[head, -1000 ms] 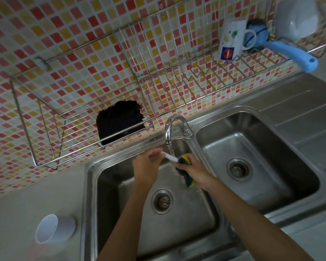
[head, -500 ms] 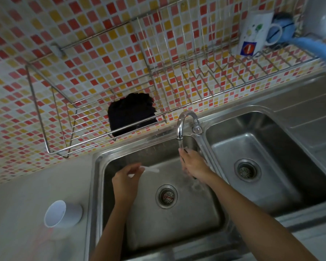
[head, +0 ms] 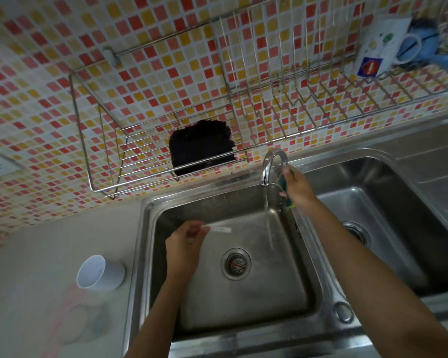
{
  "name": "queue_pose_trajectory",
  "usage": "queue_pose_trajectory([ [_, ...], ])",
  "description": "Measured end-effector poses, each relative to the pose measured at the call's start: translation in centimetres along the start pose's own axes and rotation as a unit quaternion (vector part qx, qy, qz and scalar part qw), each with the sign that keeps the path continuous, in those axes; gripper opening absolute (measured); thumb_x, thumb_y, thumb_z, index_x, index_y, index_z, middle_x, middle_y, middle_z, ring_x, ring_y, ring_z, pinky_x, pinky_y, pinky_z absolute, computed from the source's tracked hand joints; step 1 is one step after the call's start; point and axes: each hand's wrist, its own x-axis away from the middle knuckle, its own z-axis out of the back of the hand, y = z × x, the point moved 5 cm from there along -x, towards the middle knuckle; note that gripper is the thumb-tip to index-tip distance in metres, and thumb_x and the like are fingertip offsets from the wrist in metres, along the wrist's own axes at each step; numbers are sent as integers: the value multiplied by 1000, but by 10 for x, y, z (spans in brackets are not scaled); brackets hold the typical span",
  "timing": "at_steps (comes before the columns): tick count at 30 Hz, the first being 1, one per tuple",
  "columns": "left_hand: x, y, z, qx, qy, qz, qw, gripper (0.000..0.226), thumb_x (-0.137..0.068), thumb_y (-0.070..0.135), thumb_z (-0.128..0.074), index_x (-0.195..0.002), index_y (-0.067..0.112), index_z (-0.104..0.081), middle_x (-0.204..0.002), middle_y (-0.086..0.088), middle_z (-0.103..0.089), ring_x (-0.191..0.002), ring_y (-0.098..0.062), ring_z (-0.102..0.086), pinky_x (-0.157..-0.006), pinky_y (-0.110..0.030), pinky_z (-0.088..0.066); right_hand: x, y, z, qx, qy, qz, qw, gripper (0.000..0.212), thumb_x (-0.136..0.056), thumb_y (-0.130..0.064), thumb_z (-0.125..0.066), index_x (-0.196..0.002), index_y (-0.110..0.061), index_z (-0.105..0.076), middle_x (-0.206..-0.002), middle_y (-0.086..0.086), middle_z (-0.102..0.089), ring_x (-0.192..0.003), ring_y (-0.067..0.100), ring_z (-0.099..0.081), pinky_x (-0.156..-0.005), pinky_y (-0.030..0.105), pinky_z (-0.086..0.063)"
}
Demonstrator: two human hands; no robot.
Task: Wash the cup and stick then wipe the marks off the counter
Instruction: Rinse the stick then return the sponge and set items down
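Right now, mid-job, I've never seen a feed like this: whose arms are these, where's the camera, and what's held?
No machine here: these are a person's two bare hands, seen from one camera worn on their head, looking down at a double sink. The left hand pinches a thin white stick over the left basin. The right hand grips a green and yellow sponge beside the running tap. On the counter at left sits a white cup, with pink marks near it. A dark cloth lies in the wire rack above.

Grey counter (head: 23, 254), white cup (head: 101, 273) on it — pink marks (head: 67, 303) just beside
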Motion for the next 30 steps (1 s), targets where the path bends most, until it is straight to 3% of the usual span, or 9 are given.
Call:
queue_pose_trajectory([
  [3,4,-1,10,-19,9,-16,1000,12,-86,26,-70,-94,18,-70,-78,11,-67,-73,4,-60,-72,-18,-52,4,-4,9,-2,53,1,999,38,-102,-41,-32,-114,-13,-55,-102,5,-59,-85,21,-58,-44,12,-40],
  [7,12,8,35,-60,74,-113,989,7,-88,24,-67,-91,19,-71,-77,14,-65,-68,10,-53,-85,-42,-52,47,-7,4,-15,150,63,987,37,-101,-46,-33,-90,-18,-54,-71,8,-63,-58,20,-60,-51,28,-48],
  [9,17,5,35,-79,84,-137,984,5,-88,23,-67,-91,20,-71,-78,11,-68,-68,4,-56,-87,-46,-51,69,17,-6,42,171,67,982,37,-102,-41,-33,-90,-14,-56,-77,14,-64,-69,29,-62,-58,32,-46],
  [12,25,-18,22,-137,24,-115,984,7,-86,23,-69,-93,25,-69,-84,6,-72,-79,-14,-68,-102,-43,-40,93,56,-34,177,122,6,977,49,-101,-44,-27,-119,-7,-52,-111,26,-63,-102,43,-60,-85,46,-47],
  [14,35,-32,16,-147,14,-110,983,9,-87,24,-67,-96,25,-69,-89,6,-73,-84,-13,-68,-105,-39,-32,107,61,-43,180,129,7,975,47,-101,-43,-28,-118,-6,-51,-109,26,-63,-100,43,-60,-83,47,-47],
  [21,34,-43,35,-109,40,-119,986,6,-87,23,-69,-92,22,-69,-76,5,-71,-72,-15,-67,-97,-50,-44,134,11,-57,167,109,16,980,37,-102,-37,-31,-110,-6,-50,-108,29,-61,-101,45,-58,-80,44,-43],
  [25,29,-52,58,-87,65,-131,985,7,-87,27,-68,-92,23,-70,-73,5,-71,-69,-14,-67,-95,-48,-45,169,-60,-80,41,94,139,985,35,-91,-36,-23,-105,-27,-55,-104,8,-59,-97,27,-57,-79,35,-40],
  [27,20,-55,77,-74,76,-138,985,8,-88,27,-67,-94,22,-70,-76,4,-72,-72,-15,-68,-97,-46,-44,185,-113,-95,-39,89,219,971,41,-92,-33,-23,-118,-38,-55,-113,-1,-53,-91,9,-53,-79,27,-44],
  [30,3,-60,113,-63,96,-140,984,9,-89,27,-66,-96,23,-70,-79,5,-73,-74,-13,-67,-101,-44,-41,187,-198,-119,-17,93,302,949,40,-103,-24,-27,-138,-22,-46,-115,-5,-43,-87,-21,-43,-75,-5,-31],
])
